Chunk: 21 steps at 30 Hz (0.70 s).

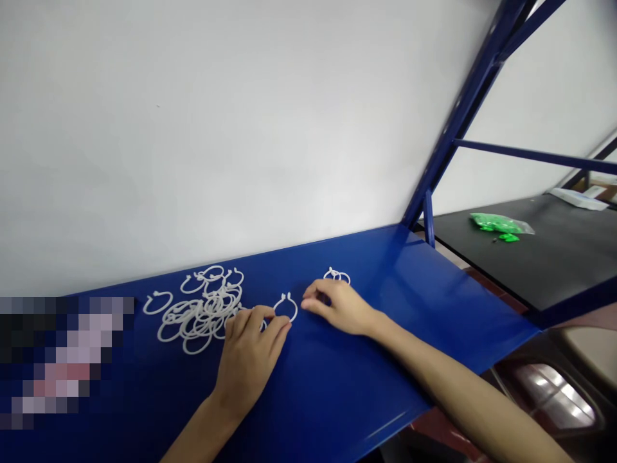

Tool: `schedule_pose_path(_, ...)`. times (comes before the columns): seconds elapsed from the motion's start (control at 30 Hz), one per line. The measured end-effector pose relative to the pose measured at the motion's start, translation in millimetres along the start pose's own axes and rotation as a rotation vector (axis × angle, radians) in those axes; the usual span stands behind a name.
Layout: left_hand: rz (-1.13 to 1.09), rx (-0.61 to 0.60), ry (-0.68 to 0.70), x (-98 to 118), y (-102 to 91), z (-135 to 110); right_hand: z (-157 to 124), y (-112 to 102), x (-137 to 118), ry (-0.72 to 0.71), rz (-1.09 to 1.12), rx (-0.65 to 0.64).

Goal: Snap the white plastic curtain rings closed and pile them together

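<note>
A pile of several white plastic rings [200, 310] lies on the blue shelf [337, 386] near the wall. My left hand [250, 354] rests at the pile's right edge, fingers curled, its fingertips touching a single white ring [286, 307] that lies between the hands. My right hand [340, 305] lies palm down just right of that ring, fingers bent. It covers part of a small cluster of white rings [336, 276] behind it. Whether it grips one is hidden.
A white wall rises right behind the shelf. A blue upright post [463, 109] and a crossbar stand at the right. Beyond them a black shelf [544, 263] carries a bag of green parts [499, 224]. A blurred patch covers the lower left.
</note>
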State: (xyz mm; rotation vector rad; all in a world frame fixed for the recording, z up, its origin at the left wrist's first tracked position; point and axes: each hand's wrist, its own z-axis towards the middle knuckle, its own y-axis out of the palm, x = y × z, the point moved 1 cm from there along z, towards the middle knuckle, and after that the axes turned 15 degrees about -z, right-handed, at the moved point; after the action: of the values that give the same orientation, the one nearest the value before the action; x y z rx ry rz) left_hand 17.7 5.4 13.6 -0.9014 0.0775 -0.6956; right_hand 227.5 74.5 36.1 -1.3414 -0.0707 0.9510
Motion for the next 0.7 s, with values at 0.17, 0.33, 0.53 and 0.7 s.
schedule_pose_path(0.17,-0.103,0.047,0.080,2.5,-3.1,-0.6,-9.4,26.7,-25.8,0.065,0.308,0.016)
schedule_pose_path(0.33,-0.365,0.097,-0.140,0.4,-1.1,1.2,-9.7,27.8,-20.6,0.021,0.277,0.182)
schedule_pose_path(0.53,-0.533,0.066,-0.436,-6.4,-5.2,4.3,-12.1,22.7,-19.4,-0.084,0.134,0.137)
schedule_pose_path(0.7,-0.588,0.044,-0.475,-2.9,-5.6,3.6,-13.4,24.8,-23.7,-0.166,0.092,0.184)
